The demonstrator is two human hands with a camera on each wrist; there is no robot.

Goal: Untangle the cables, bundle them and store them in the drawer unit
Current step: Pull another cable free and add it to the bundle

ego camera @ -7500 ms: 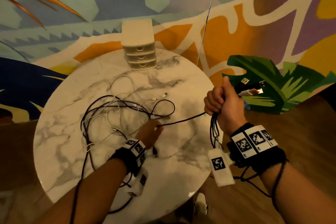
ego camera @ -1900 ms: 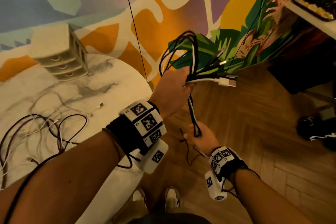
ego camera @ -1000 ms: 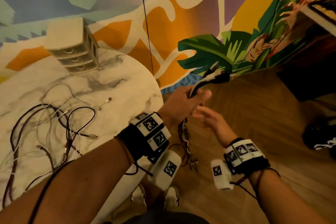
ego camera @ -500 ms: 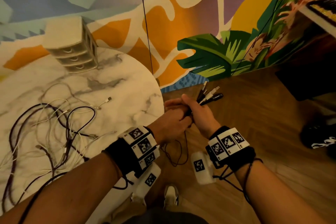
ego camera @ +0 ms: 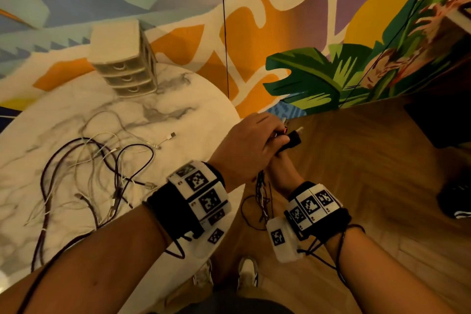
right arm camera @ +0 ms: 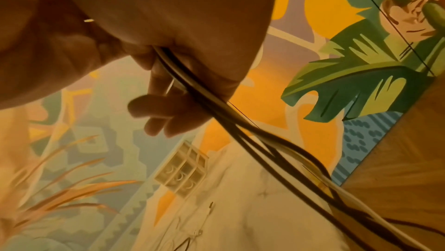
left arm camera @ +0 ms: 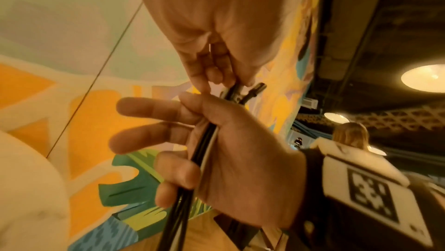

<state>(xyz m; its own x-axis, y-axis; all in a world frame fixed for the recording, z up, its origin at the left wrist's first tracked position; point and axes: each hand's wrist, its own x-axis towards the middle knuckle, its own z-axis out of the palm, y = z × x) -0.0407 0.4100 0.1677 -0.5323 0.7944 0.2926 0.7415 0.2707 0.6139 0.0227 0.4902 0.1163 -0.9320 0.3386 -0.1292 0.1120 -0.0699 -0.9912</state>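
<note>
Both hands hold one bundle of black and white cables (left arm camera: 202, 152) beside the table, over the floor. My left hand (ego camera: 252, 143) lies on top and pinches the plug ends (ego camera: 293, 137); its fingers (left arm camera: 211, 72) close on them. Under it my right hand (ego camera: 279, 167) grips the strands (right arm camera: 192, 87), with two fingers (left arm camera: 149, 108) stretched out. The slack (ego camera: 261, 194) hangs below the hands. A tangle of dark and white cables (ego camera: 102, 168) lies on the marble table (ego camera: 193, 99). The cream drawer unit (ego camera: 125, 64), drawers closed, stands at the table's far edge.
A thin black cord (ego camera: 224, 33) hangs down in front of the painted wall. Wooden floor lies to the right, with dark furniture (ego camera: 441, 122) and a dark object (ego camera: 456, 199) on it. My shoes (ego camera: 247, 273) show below. A person (left arm camera: 349, 135) sits in the background.
My left hand has slid up over the right hand and now covers and pinches the plug ends. Both hands have moved slightly up and away with the bundle.
</note>
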